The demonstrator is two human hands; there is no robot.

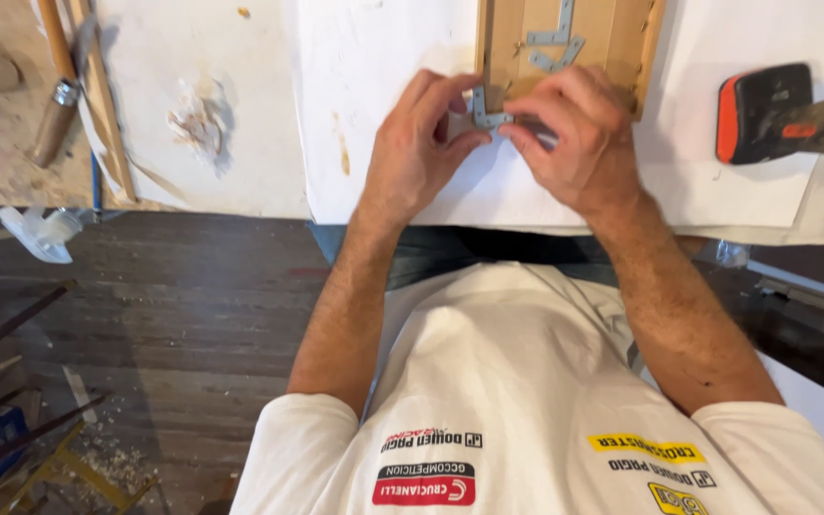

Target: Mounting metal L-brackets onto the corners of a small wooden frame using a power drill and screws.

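My left hand [422, 143] and right hand [574, 143] pinch small metal corner bracket [484, 113], fingers tight on it, at near corner of wooden frame [500, 48]. Not screwed down yet, I think. Two more brackets [555, 43] wait inside frame. Drill [784, 113] lies at right, untouched.

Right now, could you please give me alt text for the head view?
Both hands, left hand and right hand, press a metal bracket onto a wooden frame corner on a white table. More brackets lie inside; a drill sits right.
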